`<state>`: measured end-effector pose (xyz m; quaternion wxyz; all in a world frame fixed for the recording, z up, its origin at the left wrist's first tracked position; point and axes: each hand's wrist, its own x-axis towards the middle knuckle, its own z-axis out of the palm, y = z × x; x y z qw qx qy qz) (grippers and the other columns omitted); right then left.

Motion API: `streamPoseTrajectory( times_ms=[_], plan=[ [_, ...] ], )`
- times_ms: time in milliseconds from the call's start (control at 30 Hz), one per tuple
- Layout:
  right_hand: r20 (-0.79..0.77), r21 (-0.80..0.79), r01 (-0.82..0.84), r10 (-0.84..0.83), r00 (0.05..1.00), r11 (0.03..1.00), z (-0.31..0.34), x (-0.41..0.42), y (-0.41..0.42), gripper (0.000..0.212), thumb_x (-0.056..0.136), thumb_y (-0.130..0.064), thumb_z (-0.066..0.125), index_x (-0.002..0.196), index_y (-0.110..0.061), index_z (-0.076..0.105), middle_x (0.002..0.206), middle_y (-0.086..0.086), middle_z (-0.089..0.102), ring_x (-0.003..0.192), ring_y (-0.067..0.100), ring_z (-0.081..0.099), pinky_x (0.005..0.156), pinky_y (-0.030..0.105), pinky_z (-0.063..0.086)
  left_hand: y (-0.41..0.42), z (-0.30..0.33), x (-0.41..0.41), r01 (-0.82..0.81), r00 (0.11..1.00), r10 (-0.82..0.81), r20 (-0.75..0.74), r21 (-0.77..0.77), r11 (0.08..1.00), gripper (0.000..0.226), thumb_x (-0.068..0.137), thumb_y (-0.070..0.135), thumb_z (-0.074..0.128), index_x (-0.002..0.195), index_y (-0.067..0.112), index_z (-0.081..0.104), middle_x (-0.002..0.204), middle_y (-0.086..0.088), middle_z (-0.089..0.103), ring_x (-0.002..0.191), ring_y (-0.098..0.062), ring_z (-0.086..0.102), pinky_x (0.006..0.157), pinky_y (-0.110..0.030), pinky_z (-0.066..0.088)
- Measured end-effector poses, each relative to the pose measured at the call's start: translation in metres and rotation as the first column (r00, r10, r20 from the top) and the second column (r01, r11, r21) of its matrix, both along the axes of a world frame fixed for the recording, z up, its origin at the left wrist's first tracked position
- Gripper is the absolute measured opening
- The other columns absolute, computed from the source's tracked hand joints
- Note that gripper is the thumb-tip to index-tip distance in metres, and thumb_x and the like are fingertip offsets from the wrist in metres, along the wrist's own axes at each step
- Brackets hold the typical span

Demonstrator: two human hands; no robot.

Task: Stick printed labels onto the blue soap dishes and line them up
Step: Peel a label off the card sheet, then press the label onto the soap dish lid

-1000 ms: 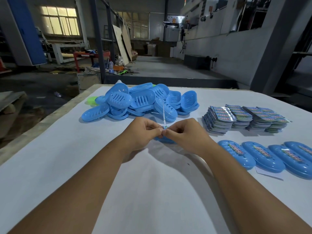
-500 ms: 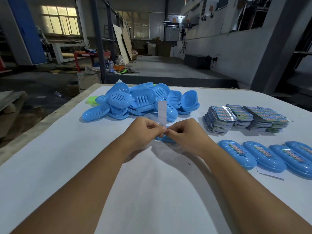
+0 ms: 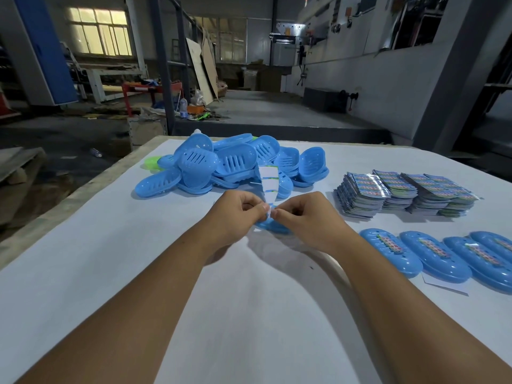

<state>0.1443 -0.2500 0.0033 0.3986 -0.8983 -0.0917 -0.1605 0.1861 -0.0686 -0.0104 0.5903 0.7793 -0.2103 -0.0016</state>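
My left hand (image 3: 235, 214) and my right hand (image 3: 307, 217) meet at mid-table, both pinching the bottom end of a label strip (image 3: 268, 182) that stands upright with its white back toward me. A blue soap dish (image 3: 273, 225) lies on the table just under the fingertips, mostly hidden by my hands. Behind them sits a pile of unlabelled blue soap dishes (image 3: 221, 164). Stacks of printed labels (image 3: 404, 192) lie to the right. A row of labelled blue dishes (image 3: 432, 256) runs along the right side.
The white table (image 3: 138, 259) ends at a wooden edge on the left. A green disc (image 3: 152, 163) lies at the left of the pile. A white scrap of backing paper (image 3: 443, 286) sticks out under the labelled row. Workshop floor and machinery lie beyond.
The label strip has turned from edge-on to broadside, showing its white back, and stands taller above my fingers. Both hands stay pinched together at the same spot.
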Motion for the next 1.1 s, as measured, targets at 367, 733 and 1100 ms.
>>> streamPoseTrajectory(
  times_ms=[367,733,1100],
  plan=[
    [-0.118,0.006,0.123,-0.121,0.986,0.992,-0.002,0.005,-0.006,0.037,0.089,-0.023,0.062,0.054,-0.016,0.053,0.045,-0.011,0.039,0.045,0.007,0.031,0.042,0.015,0.028,0.004,0.007,0.002,-0.263,0.942,0.137,0.306,0.422,0.868,0.022,0.102,0.032,0.05,0.082,0.023,0.054,0.07,0.011,0.054,0.065,-0.01,0.048,0.059,-0.03,0.034],
    [-0.057,-0.152,0.248,-0.259,0.964,0.957,-0.003,0.008,-0.013,0.028,0.086,-0.027,0.058,0.078,-0.002,0.068,0.076,0.016,0.066,0.059,0.013,0.041,0.057,0.03,0.037,0.021,0.016,0.004,-0.506,0.859,0.303,0.412,0.599,0.62,0.028,0.1,0.03,0.036,0.083,0.012,0.047,0.087,-0.01,0.059,0.081,-0.03,0.053,0.072,-0.04,0.044],
    [-0.073,-0.027,0.21,-0.211,0.975,0.977,-0.002,0.005,-0.01,0.028,0.079,-0.032,0.062,0.068,-0.006,0.062,0.049,-0.006,0.045,0.048,0.008,0.035,0.052,0.026,0.036,0.042,0.012,0.016,-0.609,0.789,0.374,0.488,0.7,0.372,0.02,0.088,0.041,0.059,0.097,0.023,0.062,0.096,0.0,0.063,0.093,-0.023,0.058,0.078,-0.036,0.051]
  ],
)
